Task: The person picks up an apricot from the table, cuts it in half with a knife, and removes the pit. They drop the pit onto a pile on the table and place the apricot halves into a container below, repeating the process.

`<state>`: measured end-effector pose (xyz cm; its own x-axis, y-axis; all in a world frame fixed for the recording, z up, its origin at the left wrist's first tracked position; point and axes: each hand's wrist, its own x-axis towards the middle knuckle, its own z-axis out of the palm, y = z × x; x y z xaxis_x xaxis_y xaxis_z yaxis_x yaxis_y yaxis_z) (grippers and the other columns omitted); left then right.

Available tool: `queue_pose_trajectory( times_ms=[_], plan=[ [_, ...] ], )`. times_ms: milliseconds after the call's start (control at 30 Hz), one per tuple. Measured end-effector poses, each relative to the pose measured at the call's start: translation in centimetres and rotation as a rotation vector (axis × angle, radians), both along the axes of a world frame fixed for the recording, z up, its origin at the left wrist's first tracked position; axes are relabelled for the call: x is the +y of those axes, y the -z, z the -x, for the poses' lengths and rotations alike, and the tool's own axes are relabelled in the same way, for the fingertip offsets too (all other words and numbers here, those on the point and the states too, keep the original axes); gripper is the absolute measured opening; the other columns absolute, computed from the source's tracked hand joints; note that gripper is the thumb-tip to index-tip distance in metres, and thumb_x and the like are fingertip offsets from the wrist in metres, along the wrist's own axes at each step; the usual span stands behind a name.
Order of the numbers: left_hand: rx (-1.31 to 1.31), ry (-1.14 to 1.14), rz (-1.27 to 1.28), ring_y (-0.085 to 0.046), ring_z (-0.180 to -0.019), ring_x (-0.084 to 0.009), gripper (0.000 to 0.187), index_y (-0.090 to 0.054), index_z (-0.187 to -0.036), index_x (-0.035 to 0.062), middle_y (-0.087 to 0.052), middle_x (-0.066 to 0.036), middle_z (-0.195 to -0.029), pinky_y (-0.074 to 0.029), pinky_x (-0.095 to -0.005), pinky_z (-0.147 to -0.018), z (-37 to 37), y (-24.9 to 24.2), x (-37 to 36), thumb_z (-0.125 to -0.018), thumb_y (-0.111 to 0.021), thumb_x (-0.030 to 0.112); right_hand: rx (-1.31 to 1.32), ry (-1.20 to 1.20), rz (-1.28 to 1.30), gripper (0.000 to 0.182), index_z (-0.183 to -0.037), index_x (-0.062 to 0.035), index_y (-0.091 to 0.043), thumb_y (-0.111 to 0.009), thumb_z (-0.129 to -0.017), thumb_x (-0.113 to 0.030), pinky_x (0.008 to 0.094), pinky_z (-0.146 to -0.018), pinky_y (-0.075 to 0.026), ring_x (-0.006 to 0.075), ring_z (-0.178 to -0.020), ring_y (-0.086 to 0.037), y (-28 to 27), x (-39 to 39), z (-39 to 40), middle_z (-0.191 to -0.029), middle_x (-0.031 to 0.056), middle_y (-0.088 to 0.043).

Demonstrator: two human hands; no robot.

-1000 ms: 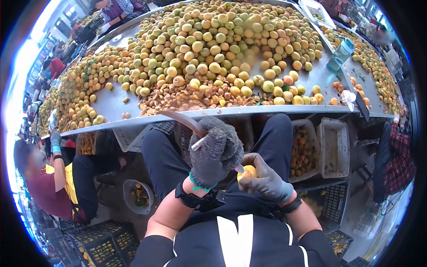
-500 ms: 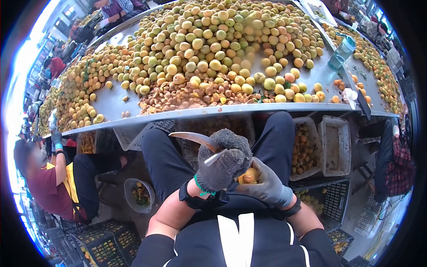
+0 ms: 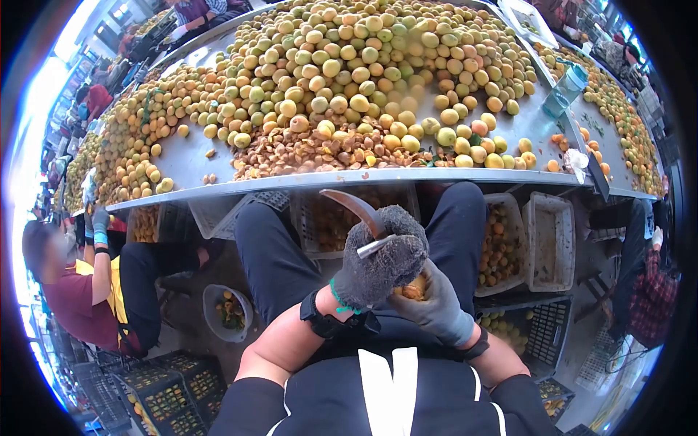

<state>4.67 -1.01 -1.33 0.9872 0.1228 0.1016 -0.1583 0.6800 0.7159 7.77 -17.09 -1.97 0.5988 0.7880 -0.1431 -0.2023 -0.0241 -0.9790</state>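
My left hand (image 3: pixel 385 265), in a dark knit glove with a green cuff, is closed around a knife with a curved blade (image 3: pixel 355 206) that points up and to the left. A short silvery metal piece (image 3: pixel 376 245) also sticks out from that fist. Just below and to the right, my right hand (image 3: pixel 440 309), in a grey glove, is closed on an orange-yellow apricot (image 3: pixel 414 289), largely covered by the fingers. The hands touch or nearly touch over my lap.
A metal table (image 3: pixel 342 177) ahead bears a large heap of apricots (image 3: pixel 320 69) and a pile of brown pits (image 3: pixel 313 154). A water bottle (image 3: pixel 565 91) stands at right. Crates (image 3: pixel 550 240) and a bucket (image 3: pixel 227 312) are below. A co-worker (image 3: pixel 83 291) sits at left.
Both hands have shifted slightly to the right, and the knife's blade has swung to point more upward. The apricot stays in my right hand.
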Motion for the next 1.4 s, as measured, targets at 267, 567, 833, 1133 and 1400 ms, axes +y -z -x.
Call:
queue_pose_trajectory(
  times_ms=[267,567,833,1133,1400],
  plan=[
    [0.155,-0.059,0.278,-0.056,-0.064,-0.0145,0.01,-0.052,-0.094,0.0135,-0.053,-0.001,-0.077,-0.05,-0.0292,-0.052,-0.7,-0.4,-0.8,-0.092,-0.061,0.016,-0.173,0.02,0.025,0.044,-0.117,-0.0022,-0.051,-0.073,-0.079,-0.005,0.0267,-0.086,-0.048,0.0106,-0.098,-0.057,1.0,0.2,0.1,-0.111,0.0055,-0.062],
    [0.232,-0.04,0.183,-0.053,-0.059,-0.0062,0.013,-0.056,-0.098,0.0101,-0.057,0.0,-0.077,-0.042,-0.0196,-0.047,-0.8,-4.9,-1.6,-0.094,-0.063,0.021,-0.216,-0.001,0.041,0.041,-0.108,-0.002,-0.053,-0.078,-0.078,-0.014,0.0266,-0.076,-0.05,0.0122,-0.084,-0.062,-2.7,0.0,-0.5,-0.096,0.0098,-0.065],
    [-0.016,-0.019,0.146,-0.049,-0.055,-0.0154,0.021,-0.047,-0.093,0.0159,-0.047,-0.002,-0.069,-0.042,-0.0313,-0.048,0.1,-6.4,-1.2,-0.092,-0.063,0.029,-0.52,0.195,-0.219,0.028,-0.095,-0.0055,-0.062,-0.078,-0.072,-0.011,0.0303,-0.063,-0.05,0.0201,-0.066,-0.062,-3.8,0.7,-0.4,-0.078,0.0085,-0.065],
    [0.354,-0.224,0.343,-0.039,-0.044,-0.0078,0.018,-0.052,-0.092,0.0136,-0.045,0.002,-0.064,-0.03,-0.0226,-0.037,-0.7,-6.3,-3.0,-0.098,-0.056,0.03,-0.406,0.148,-0.306,0.033,-0.099,-0.0059,-0.064,-0.081,-0.073,-0.016,0.0317,-0.055,-0.047,0.0182,-0.057,-0.06,-0.1,1.1,-0.2,-0.084,0.0101,-0.064],
    [0.44,-0.051,0.45,-0.029,-0.038,-0.0055,0.025,-0.05,-0.081,0.0191,-0.032,0.009,-0.055,-0.025,-0.0225,-0.038,-0.6,4.2,-0.1,-0.101,-0.047,0.035,0.528,-0.561,0.077,0.036,-0.114,-0.0055,-0.054,-0.068,-0.09,-0.028,0.0223,-0.061,-0.048,0.0095,-0.075,-0.058,7.4,0.5,-2.1,-0.092,0.0021,-0.059]
  ],
)
